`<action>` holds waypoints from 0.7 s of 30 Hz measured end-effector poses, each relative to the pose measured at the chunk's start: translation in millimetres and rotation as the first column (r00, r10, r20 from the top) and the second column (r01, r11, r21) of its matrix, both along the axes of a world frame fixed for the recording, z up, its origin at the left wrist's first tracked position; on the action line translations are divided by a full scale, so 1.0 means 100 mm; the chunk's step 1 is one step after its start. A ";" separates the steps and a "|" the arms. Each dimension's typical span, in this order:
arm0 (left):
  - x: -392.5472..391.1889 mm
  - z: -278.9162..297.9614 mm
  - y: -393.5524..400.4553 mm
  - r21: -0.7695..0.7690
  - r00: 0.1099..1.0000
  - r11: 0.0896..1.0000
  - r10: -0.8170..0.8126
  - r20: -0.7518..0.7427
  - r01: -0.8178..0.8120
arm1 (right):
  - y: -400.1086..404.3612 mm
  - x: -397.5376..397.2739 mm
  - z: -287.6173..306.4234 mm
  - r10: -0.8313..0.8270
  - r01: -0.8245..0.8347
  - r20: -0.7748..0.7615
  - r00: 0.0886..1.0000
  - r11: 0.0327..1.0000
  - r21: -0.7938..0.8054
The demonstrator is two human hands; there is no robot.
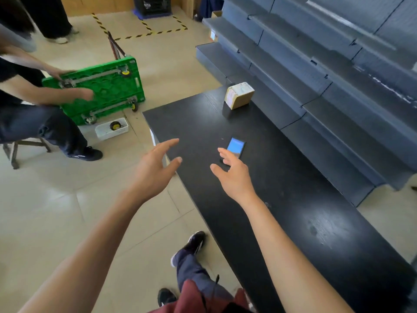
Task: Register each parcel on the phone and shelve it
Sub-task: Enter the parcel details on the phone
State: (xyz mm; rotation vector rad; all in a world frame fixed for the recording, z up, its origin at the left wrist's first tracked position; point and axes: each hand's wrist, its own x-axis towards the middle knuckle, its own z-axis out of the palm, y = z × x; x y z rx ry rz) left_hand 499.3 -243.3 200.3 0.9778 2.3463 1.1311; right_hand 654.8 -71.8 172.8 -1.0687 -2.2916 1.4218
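Note:
A small cardboard parcel (239,95) with a white label stands near the far end of the black table (293,199). The phone (236,147) lies flat on the table with its screen lit blue. My right hand (232,175) hovers just in front of the phone, fingers spread and holding nothing. My left hand (155,168) is stretched out over the table's left edge, fingers loose and empty. The dark grey shelves (316,71) rise in steps to the right of the table.
A seated person on the left handles an upturned green wheeled cart (99,89). A white tray (111,128) with a wheel lies on the floor beside it. Another box (213,35) sits at the shelf's far end. Striped floor tape marks an area at the back.

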 end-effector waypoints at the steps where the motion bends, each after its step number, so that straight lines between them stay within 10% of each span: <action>1: -0.09 -0.02 0.12 -0.006 1.000 1.000 -0.011 -0.004 0.011 | 0.10 -0.09 -0.05 -0.012 0.012 0.004 1.000 1.000 -0.011; 21: -1.35 -0.44 2.18 -0.190 0.937 0.918 -0.336 0.095 0.348 | 1.50 -0.90 -0.68 -0.351 0.367 0.232 0.907 0.930 -0.029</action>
